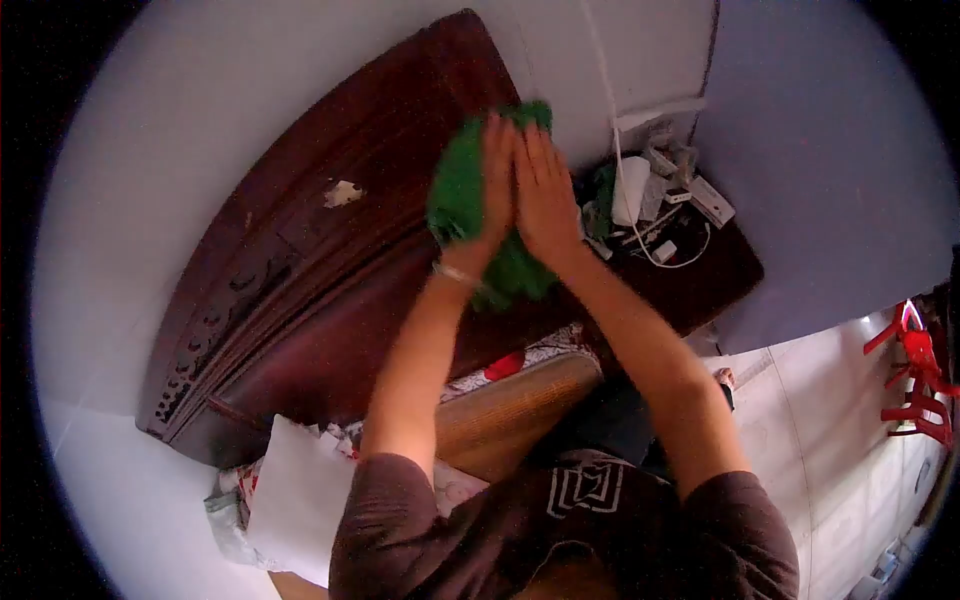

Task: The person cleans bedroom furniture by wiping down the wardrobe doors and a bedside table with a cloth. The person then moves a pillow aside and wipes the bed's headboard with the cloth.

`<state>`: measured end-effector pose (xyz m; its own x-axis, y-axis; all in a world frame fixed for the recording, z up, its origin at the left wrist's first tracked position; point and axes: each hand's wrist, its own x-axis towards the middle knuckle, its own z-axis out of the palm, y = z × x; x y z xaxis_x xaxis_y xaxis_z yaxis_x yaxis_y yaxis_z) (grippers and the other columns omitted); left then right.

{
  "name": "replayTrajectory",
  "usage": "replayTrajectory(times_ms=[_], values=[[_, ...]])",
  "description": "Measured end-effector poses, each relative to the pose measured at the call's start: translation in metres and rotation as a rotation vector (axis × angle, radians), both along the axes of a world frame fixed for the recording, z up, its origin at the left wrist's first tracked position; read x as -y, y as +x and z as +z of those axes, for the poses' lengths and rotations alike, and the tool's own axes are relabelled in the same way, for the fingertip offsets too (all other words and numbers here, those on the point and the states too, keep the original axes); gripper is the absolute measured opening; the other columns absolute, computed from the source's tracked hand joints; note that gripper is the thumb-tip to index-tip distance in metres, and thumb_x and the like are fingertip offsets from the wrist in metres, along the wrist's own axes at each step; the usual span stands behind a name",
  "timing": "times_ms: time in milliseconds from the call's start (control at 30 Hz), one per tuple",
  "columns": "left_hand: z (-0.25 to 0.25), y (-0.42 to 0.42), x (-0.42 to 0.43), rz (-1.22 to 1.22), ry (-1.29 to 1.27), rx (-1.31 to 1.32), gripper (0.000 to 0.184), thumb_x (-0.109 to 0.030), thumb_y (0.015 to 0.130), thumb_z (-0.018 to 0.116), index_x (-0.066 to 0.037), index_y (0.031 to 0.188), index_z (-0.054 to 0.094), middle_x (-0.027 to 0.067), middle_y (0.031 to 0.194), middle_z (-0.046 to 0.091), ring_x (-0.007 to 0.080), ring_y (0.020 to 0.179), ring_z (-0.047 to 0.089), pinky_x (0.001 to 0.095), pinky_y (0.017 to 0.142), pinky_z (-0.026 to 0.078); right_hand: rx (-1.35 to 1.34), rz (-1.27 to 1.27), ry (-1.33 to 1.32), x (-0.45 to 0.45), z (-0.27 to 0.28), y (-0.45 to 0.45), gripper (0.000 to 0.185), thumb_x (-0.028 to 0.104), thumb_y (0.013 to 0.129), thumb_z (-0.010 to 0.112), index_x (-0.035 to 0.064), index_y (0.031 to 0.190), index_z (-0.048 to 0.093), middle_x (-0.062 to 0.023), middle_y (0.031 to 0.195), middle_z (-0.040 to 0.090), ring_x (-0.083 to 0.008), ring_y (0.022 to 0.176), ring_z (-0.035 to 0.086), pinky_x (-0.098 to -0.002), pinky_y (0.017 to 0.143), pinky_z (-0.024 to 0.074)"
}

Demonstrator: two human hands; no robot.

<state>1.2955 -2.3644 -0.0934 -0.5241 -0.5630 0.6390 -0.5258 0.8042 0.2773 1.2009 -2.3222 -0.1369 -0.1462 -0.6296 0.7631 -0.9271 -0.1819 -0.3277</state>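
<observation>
A crumpled green cloth (455, 190) lies against the right end of a dark brown wooden headboard (400, 110), its lower part hanging past my wrists. My left hand (492, 195) is laid on the cloth, fingers stretched upward, with a pale bracelet at the wrist. Close beside it, my right hand (545, 200) rests flat on the cloth too, its fingers straight and close together. The two hands nearly touch along their thumbs. Slight blur hides the fingertips' exact contact.
On the right, a dark bedside table (720, 265) carries boxes, plastic bags and a white cable (620, 150). A woven mat (520, 405) and a white sheet-like item (300, 490) lie below the headboard. Red plastic chairs (915, 360) stand on the tiled floor.
</observation>
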Motion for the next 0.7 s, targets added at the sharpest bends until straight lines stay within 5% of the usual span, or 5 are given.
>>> replayTrajectory(times_ms=[133, 233, 267, 433, 700], values=[[0.07, -0.004, 0.093, 0.058, -0.705, -0.153, 0.047, -0.01, 0.09, 0.044, -0.001, 0.135, 0.036, 0.0188, 0.142, 0.033, 0.0352, 0.13, 0.032, 0.044, 0.109, 0.023, 0.105, 0.094, -0.457, 0.073, 0.092, 0.007, 0.048, 0.01, 0.088, 0.04, 0.0017, 0.135, 0.037, -0.0166, 0.145, 0.028, -0.034, 0.132, 0.03, -0.0458, 0.109, 0.0223], [0.033, 0.012, 0.208, 0.337, -0.181, 0.147, 0.047, -0.011, 0.092, 0.042, -0.003, 0.137, 0.032, 0.0184, 0.145, 0.026, 0.0353, 0.134, 0.024, 0.0503, 0.11, 0.015, 0.03, 0.118, -0.497, 0.084, 0.087, 0.005, 0.047, 0.01, 0.087, 0.041, 0.0048, 0.134, 0.039, -0.0143, 0.143, 0.033, -0.0327, 0.13, 0.033, -0.0455, 0.108, 0.0238], [0.059, 0.0, 0.113, -0.013, -0.813, -0.174, 0.047, -0.01, 0.091, 0.044, -0.003, 0.137, 0.032, 0.0198, 0.145, 0.024, 0.0355, 0.134, 0.023, 0.0516, 0.11, 0.014, 0.033, 0.12, -0.486, 0.082, 0.078, 0.005, 0.047, 0.01, 0.087, 0.041, 0.0048, 0.134, 0.039, -0.0143, 0.143, 0.033, -0.0327, 0.13, 0.033, -0.0455, 0.108, 0.0238], [-0.021, -0.008, 0.017, -0.054, 0.141, -0.281, 0.046, -0.01, 0.09, 0.044, 0.0, 0.134, 0.036, 0.0179, 0.139, 0.038, 0.0307, 0.128, 0.036, 0.0397, 0.107, 0.027, -0.075, 0.073, -0.247, 0.032, -0.024, -0.012, 0.048, 0.009, 0.084, 0.047, 0.0038, 0.131, 0.04, -0.0198, 0.139, 0.036, -0.0353, 0.127, 0.036, -0.0454, 0.104, 0.03], [-0.165, 0.045, -0.075, -0.131, 0.22, 0.194, 0.04, -0.012, 0.093, 0.038, -0.001, 0.131, 0.043, 0.0144, 0.135, 0.044, 0.0281, 0.12, 0.046, 0.0369, 0.101, 0.036, 0.148, -0.076, 0.116, -0.084, -0.21, 0.037, 0.051, 0.004, 0.087, 0.042, 0.0035, 0.138, 0.032, -0.0198, 0.14, 0.034, -0.0348, 0.132, 0.03, -0.0455, 0.108, 0.0243]])
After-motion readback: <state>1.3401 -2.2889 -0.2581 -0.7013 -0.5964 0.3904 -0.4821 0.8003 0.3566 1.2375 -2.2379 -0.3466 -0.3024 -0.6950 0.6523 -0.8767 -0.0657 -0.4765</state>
